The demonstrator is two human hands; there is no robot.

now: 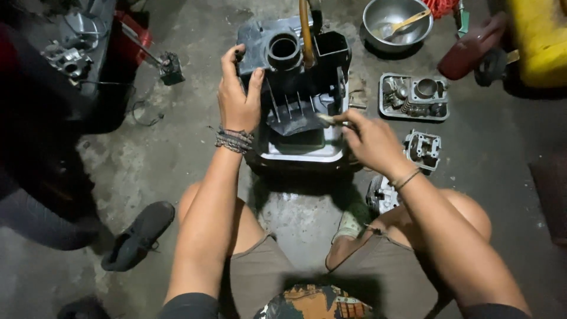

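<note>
A person sits low on a grey concrete floor [177, 142], knees bent, in brown shorts. Both arms reach forward.

The left hand [236, 97] has a braided band on its wrist. It is wrapped around the left edge of a big black plastic box [295, 77], and its fingers are shut tight on that edge. The box has a round hole on top and thin ribs inside.

The right hand [369, 142] has a thin band on its wrist. Its fingers pinch a small brush [328, 120] (only the pale tip shows), and the tip touches the inside of the black box. The two hands are apart, one on each side of the box.

The box stands in a flat tray [307, 155] right in front of the hands. An orange hose [305, 32] hangs down to the top of the box.

Just right of the right hand, metal engine parts [422, 147] lie on the floor. A bit farther on that side is a small metal tray with more parts [413, 97]. Far past it sits a steel bowl [396, 23] with a brush in it.

Left of the left arm and close to the person lies a dark shoe [139, 236]. Far to the left, more engine bits [68, 59] rest on something dark.
</note>
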